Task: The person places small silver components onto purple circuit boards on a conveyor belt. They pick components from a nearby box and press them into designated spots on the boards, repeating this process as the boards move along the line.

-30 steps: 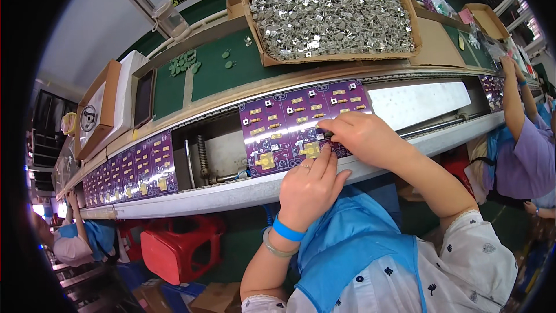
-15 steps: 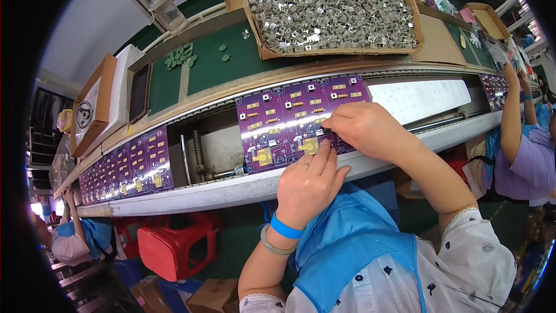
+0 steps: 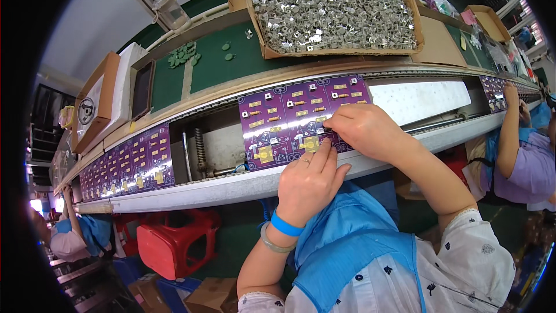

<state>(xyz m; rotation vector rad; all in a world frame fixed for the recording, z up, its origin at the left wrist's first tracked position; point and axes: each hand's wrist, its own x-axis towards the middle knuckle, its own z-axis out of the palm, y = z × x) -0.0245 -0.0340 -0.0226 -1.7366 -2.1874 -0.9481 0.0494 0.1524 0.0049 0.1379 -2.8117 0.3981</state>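
Note:
A purple circuit board panel (image 3: 279,117) lies on the rail line in front of me, carrying resistors, small square metal parts and yellow pads. My right hand (image 3: 366,131) bends over the panel's right half, thumb and fingertips pinched together at its surface. Whatever is in that pinch is hidden by the fingers. Beside it, my left hand (image 3: 308,181) reaches over the near rail with its fingers stretched out. Its fingertips rest at the panel's near edge, close to the right fingertips. The left hand holds nothing I can see.
Beyond the rail stands a cardboard box (image 3: 264,46) heaped with small metal parts. Green disc-shaped parts (image 3: 184,55) lie on the green bench. More purple boards (image 3: 134,159) sit along the line leftward. Co-workers' arms (image 3: 508,133) reach in at both ends. A red stool (image 3: 168,246) stands below.
The co-worker's hands on the right have come down toward the boards there. My hands keep nearly the same place and pose; the panel appears shifted slightly right with the view.

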